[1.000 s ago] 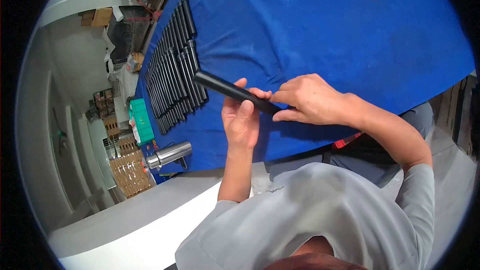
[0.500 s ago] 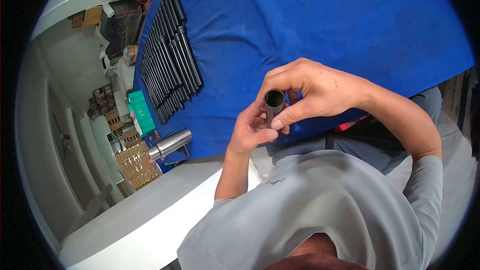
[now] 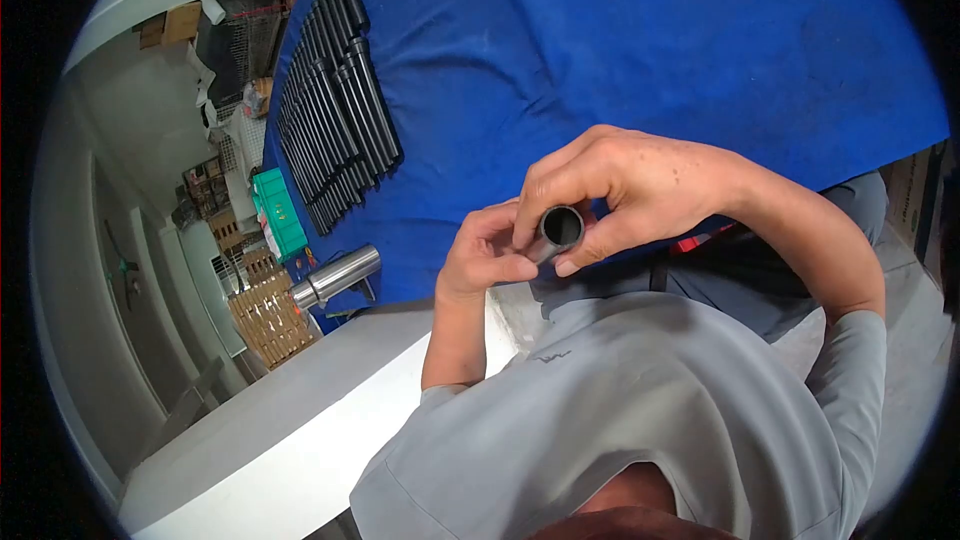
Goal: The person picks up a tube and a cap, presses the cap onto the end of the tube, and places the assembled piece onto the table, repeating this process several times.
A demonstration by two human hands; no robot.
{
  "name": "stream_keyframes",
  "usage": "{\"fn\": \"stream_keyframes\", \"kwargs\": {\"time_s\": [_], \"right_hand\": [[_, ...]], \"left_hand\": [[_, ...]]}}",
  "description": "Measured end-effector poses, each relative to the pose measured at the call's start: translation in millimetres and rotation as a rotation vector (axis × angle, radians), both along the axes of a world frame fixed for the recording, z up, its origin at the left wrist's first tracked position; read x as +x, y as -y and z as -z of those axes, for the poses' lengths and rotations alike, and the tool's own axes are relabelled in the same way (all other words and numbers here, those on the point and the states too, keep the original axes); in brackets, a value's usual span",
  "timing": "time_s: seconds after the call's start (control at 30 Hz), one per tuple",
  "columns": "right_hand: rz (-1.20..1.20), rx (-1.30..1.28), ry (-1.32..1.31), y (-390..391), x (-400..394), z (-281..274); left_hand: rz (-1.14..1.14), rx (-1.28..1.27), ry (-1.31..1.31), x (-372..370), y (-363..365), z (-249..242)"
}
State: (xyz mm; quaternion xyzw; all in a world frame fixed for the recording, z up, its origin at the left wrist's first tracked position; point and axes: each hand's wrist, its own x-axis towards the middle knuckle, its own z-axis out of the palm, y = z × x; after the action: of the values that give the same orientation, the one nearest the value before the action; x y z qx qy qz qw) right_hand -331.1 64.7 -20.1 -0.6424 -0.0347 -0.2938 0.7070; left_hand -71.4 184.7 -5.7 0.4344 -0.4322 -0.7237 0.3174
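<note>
A short-looking black tube stands in both hands, its round open end turned up toward me. My right hand is closed around the upper part, thumb on the near side and fingers curled over the far side. Lower down, my left hand grips it from the left, with the thumb laid against the tube. The tube's far end is hidden behind the hands. Beyond them, several similar black tubes lie side by side in rows on the blue cloth.
A shiny metal cylinder on a stand sits at the left table edge. Behind it is a green bin. Cardboard stacks and shelving stand on the floor to the left. A white surface lies below my left arm.
The tube has shifted slightly right and down, and its open end tips more toward me. My left hand has moved a little left. Both hands keep hold of the tube.
</note>
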Motion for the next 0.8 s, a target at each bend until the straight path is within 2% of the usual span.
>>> {"fn": "stream_keyframes", "kwargs": {"time_s": [0.07,0.17,0.4,0.47,0.53,0.57,0.6,0.67,0.77,0.8], "right_hand": [[-0.033,0.081,-0.045,0,0,2],[-0.085,0.201,-0.058,-3,3,5],[-0.133,0.338,-0.093,-6,5,2],[-0.064,0.298,-0.084,-7,4,1],[0.080,0.145,-0.077,-2,2,0],[0.188,0.016,-0.082,5,0,-1],[0.298,-0.121,-0.094,12,-4,-1],[0.297,0.014,-0.148,22,-9,-1],[0.366,0.148,-0.170,35,-17,-5],[0.407,0.213,-0.153,39,-17,-3]], "left_hand": [[-0.016,0.091,-0.019,2,-4,-4],[0.012,0.168,-0.188,-6,-3,-6],[0.015,0.128,-0.250,-8,-4,5],[-0.019,0.136,-0.233,-8,-7,6],[0.004,0.136,-0.226,-4,0,0],[0.025,0.134,-0.233,-4,4,-2],[-0.076,0.100,-0.238,-10,2,-6],[-0.155,0.116,-0.523,-3,10,-1],[-0.123,-0.157,-0.900,-18,51,26],[-0.015,-0.238,-0.842,-23,72,26]]}}
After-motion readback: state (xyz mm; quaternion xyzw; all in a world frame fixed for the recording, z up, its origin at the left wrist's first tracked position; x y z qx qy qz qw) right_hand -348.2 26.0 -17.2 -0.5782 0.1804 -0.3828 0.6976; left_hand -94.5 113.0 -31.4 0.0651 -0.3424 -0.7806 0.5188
